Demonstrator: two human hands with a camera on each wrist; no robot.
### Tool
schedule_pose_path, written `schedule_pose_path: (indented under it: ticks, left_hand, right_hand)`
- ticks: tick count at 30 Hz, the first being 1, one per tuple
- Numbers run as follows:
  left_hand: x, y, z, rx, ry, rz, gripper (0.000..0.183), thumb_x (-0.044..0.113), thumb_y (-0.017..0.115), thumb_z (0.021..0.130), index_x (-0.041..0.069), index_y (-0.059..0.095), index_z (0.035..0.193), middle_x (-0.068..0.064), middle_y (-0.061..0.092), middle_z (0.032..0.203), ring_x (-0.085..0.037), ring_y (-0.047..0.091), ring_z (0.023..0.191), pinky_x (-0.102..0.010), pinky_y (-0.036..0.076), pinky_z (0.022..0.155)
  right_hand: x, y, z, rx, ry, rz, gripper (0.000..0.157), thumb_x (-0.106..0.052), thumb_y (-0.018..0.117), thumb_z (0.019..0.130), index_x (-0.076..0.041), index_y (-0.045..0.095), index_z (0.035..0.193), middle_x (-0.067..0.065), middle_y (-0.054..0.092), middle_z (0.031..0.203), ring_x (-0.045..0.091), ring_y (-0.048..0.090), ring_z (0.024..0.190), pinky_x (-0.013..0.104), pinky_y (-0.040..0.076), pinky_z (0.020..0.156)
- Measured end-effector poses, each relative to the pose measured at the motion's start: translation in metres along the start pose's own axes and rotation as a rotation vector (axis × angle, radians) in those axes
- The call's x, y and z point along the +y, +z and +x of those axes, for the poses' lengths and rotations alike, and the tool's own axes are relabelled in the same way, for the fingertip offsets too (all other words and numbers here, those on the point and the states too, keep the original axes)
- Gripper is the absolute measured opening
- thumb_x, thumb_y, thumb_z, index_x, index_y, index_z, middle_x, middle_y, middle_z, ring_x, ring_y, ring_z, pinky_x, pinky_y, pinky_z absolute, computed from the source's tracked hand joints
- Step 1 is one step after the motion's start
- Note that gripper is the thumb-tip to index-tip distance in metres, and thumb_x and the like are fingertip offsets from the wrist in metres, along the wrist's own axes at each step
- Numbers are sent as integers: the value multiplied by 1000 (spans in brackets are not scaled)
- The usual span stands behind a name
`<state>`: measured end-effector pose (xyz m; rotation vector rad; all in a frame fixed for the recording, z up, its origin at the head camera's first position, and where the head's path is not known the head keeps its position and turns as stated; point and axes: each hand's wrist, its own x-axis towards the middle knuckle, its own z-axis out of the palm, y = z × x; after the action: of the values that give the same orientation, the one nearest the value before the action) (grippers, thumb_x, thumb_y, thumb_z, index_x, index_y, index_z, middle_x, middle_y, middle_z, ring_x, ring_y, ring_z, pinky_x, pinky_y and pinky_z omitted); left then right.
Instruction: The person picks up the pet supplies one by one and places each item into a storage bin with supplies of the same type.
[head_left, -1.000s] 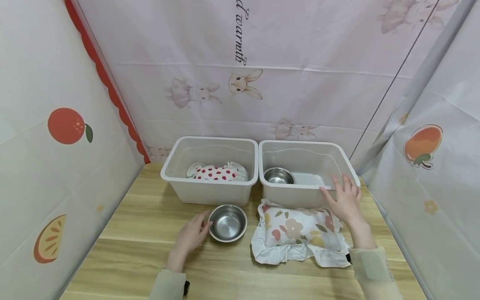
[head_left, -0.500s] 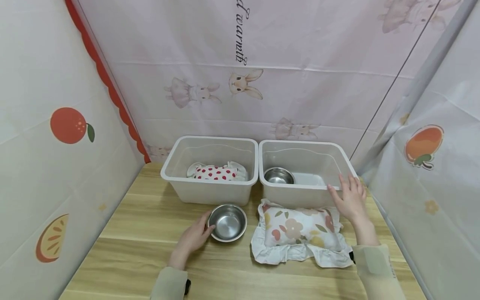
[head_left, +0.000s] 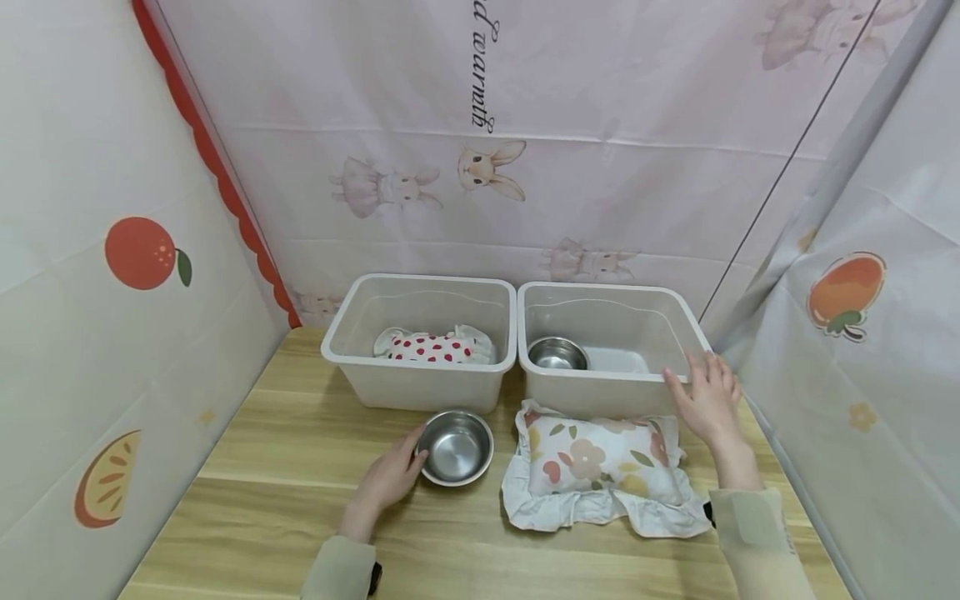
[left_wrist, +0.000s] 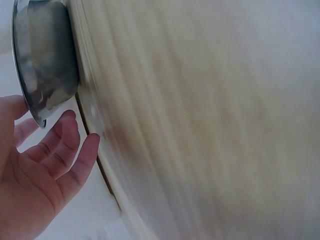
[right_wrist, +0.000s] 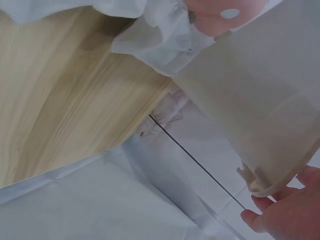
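Note:
My left hand (head_left: pixel 390 473) is at the left edge of a shiny metal bowl (head_left: pixel 456 450) standing on the wooden table. In the left wrist view its thumb and index finger are at the rim of the bowl (left_wrist: pixel 50 55), pinching it, while the other fingers curve loosely beside the wall. My right hand (head_left: pixel 708 404) rests, fingers spread, on the front right corner of the right white bin (head_left: pixel 607 392). In the right wrist view, the fingers of that hand (right_wrist: pixel 290 207) touch the bin's rim. A floral pillow (head_left: pixel 592 458) with a white ruffle lies before this bin.
Beside it stands a left white bin (head_left: pixel 427 385) holding a white pillow with red dots (head_left: pixel 433 347). A second metal bowl (head_left: pixel 558 353) sits inside the right bin, at its left end. Printed cloth walls (head_left: pixel 405 100) enclose the table (head_left: pixel 277 467) behind and at both sides.
My left hand has closed in on the bowl's left rim, its thumb now over the edge. My right hand has slid a little rightward along the bin's rim. Bowl, bins and pillows have stayed put.

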<state>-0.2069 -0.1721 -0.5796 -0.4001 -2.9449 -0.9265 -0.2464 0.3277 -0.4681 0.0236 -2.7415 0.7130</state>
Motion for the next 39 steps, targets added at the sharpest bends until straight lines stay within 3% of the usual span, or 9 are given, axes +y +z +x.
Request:
schedule_pose_path:
  ticks: [16, 24, 29, 34, 37, 39]
  left_hand:
    - [5, 4, 2, -38, -31, -27, 53, 12, 48, 98, 2, 36, 149, -28, 48, 140, -45, 49, 126, -56, 40, 102]
    - [5, 5, 4, 1, -1, -6, 51, 16, 51, 100, -1, 40, 147, -28, 53, 135, -45, 55, 118, -56, 46, 96]
    - [6, 6, 5, 9, -1, -12, 51, 13, 52, 99, -2, 40, 146, -24, 65, 111, -32, 64, 83, -49, 53, 77]
    - [6, 8, 7, 25, -3, -28, 51, 9, 52, 97, -3, 41, 145, -21, 66, 112, -18, 56, 69, -45, 53, 73]
    - [6, 8, 7, 24, -20, -41, 52, 9, 52, 97, -2, 40, 146, -15, 65, 88, -13, 48, 59, -38, 50, 63]
    - [6, 8, 8, 16, -35, -62, 53, 8, 51, 97, -1, 38, 147, -5, 54, 70, -11, 40, 51, -33, 44, 55]
  right_hand:
    - [14, -3, 5, -23, 28, -11, 82, -51, 38, 101, 16, 22, 146, 43, 12, 149, 61, 9, 136, 69, 0, 109]
    - [18, -3, 7, -38, 47, -15, 84, -54, 37, 100, 14, 20, 147, 43, 11, 149, 62, 9, 135, 70, 1, 108]
    - [21, -4, 8, -50, 54, -16, 89, -55, 38, 99, 15, 14, 148, 42, 10, 150, 62, 8, 135, 72, 4, 106]
    - [22, -4, 11, -54, 50, -20, 92, -55, 39, 99, 17, 11, 148, 42, 9, 151, 61, 8, 136, 72, 7, 106]
    - [23, -4, 12, -61, 45, -19, 93, -55, 38, 99, 18, 9, 147, 42, 7, 151, 60, 6, 137, 71, 8, 107]
    - [22, -4, 13, -65, 42, -10, 93, -55, 38, 100, 19, 8, 147, 42, 6, 151, 60, 6, 137, 71, 9, 107]
